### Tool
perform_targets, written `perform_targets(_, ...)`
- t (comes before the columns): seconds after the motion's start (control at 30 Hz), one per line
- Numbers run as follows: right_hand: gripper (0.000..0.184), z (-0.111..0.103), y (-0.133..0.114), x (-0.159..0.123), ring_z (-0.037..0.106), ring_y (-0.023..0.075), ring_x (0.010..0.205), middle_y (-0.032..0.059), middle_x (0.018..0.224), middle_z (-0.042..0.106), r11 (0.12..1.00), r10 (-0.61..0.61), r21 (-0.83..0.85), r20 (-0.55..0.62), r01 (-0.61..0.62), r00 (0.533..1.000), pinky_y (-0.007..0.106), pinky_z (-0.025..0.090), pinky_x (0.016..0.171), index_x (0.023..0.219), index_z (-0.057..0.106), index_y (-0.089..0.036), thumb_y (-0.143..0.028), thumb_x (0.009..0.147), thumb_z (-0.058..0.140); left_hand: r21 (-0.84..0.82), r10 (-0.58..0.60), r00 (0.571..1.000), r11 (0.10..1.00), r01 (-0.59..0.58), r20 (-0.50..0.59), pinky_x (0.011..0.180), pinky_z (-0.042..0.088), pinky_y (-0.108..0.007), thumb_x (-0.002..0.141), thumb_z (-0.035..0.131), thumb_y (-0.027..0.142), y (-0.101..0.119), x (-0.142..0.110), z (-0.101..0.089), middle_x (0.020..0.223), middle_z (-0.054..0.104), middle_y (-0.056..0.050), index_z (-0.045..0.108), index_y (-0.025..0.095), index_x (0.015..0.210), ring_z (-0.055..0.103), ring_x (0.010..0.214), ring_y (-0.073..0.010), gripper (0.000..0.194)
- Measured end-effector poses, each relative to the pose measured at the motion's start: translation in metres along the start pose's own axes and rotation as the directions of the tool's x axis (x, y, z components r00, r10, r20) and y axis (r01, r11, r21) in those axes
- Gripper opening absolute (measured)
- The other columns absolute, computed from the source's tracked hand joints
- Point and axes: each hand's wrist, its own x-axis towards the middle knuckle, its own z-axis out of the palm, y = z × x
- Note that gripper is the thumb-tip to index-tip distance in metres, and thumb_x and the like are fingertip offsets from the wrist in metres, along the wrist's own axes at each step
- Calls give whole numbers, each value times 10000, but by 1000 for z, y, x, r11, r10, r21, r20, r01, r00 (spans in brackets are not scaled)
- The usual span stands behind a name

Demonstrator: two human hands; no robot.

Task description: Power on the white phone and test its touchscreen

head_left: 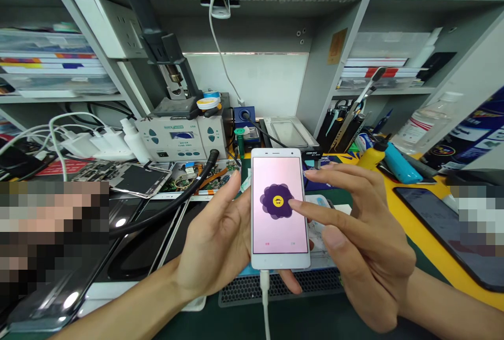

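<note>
A white smartphone [280,235] rests upright in my left hand [220,235], which cups it from behind and along its left edge; some of the fingers are hidden behind it. Its lit screen is pink with a dark purple flower shape and a yellow centre. From the bottom edge of the phone a white charging cable [265,298] runs down out of view. My right hand [362,230] hovers at the phone's right side, holding nothing, its fingers apart. The index fingertip is at the purple shape, on or just over the glass.
Behind the phone stands a grey soldering station [181,138] with a black hose [173,203]. Circuit boards [185,177] lie to the left. At right are a tool holder [338,125], a yellow bottle [372,155], a clear bottle [427,119] and a dark phone [444,230].
</note>
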Motion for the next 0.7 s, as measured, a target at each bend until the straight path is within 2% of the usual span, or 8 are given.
perform_targets(0.13, 392, 1, 0, 1, 563, 331, 1188, 120, 1270, 624, 999, -44, 30, 7, 44, 999, 582, 423, 967, 1049, 731, -162, -105, 769, 464, -20, 10, 1000, 1000, -10, -6, 767, 578, -473, 1015, 161, 585, -1, -1, -2, 1291, 638, -197, 309, 199, 1571, 667, 1060, -346, 693)
perform_targets(0.27, 397, -1, 0, 1, 560, 321, 1185, 110, 1273, 624, 1000, 7, 4, -25, -7, 1000, 592, 413, 984, 1068, 739, -197, -109, 805, 456, -14, -8, 1000, 1000, 8, 15, 756, 580, -509, 1005, 146, 608, 0, -1, -1, 1252, 657, -212, 331, 193, 1562, 690, 1001, -349, 719)
perform_targets(0.47, 396, -2, 2, 0, 563, 314, 1177, 112, 1250, 633, 999, 39, -2, -29, -39, 999, 586, 412, 980, 1088, 739, -196, -112, 831, 451, 10, -19, 1000, 1000, 19, -17, 778, 576, -527, 991, 154, 633, 1, 0, 2, 1164, 685, -240, 378, 138, 1532, 702, 973, -355, 766)
perform_targets(0.7, 386, -3, 1, 1, 565, 312, 1173, 114, 1240, 629, 999, 28, -19, -17, -28, 999, 573, 401, 997, 1077, 738, -188, -116, 823, 457, -3, 0, 1000, 1000, 0, 0, 735, 582, -540, 1003, 138, 610, 0, 1, 1, 1212, 670, -232, 325, 182, 1562, 691, 997, -365, 729)
